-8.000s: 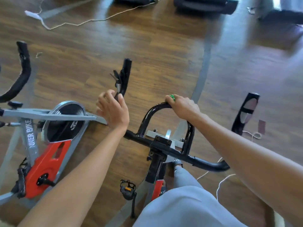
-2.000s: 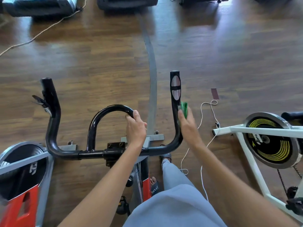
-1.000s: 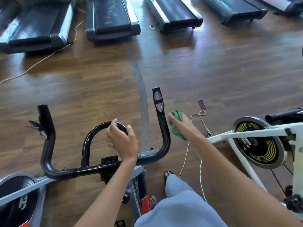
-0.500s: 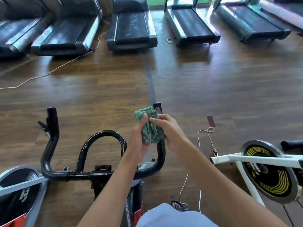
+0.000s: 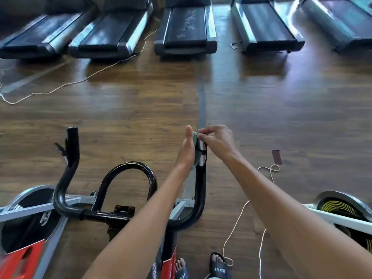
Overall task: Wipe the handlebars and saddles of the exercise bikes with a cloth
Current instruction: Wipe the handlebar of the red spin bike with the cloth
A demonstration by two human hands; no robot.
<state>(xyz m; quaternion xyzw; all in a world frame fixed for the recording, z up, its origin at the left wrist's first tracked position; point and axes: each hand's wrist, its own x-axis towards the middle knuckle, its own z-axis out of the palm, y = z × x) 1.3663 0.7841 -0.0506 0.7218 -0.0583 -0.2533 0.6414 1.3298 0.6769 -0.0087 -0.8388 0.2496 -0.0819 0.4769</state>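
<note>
The black handlebars (image 5: 66,178) of the bike in front of me have a centre loop (image 5: 130,166) and two upright horns. A green cloth (image 5: 195,142) lies against the left side of the right horn (image 5: 201,188), near its tip with the silver pads. My left hand (image 5: 187,152) presses the cloth onto the horn with a flat palm and straight fingers. My right hand (image 5: 217,141) is at the horn's tip from the right, fingertips curled and pinching the cloth's upper edge. No saddle is in view.
Several treadmills (image 5: 185,27) line the far side of the wooden floor. A red and grey bike (image 5: 24,228) stands at the left, a white bike with a yellow-striped flywheel (image 5: 342,208) at the right. White cords (image 5: 237,224) trail near my sandalled feet (image 5: 218,266).
My left hand left the centre loop and joined my right hand on the cloth. The cloth went from the horn's right side to its left side, now under my left palm.
</note>
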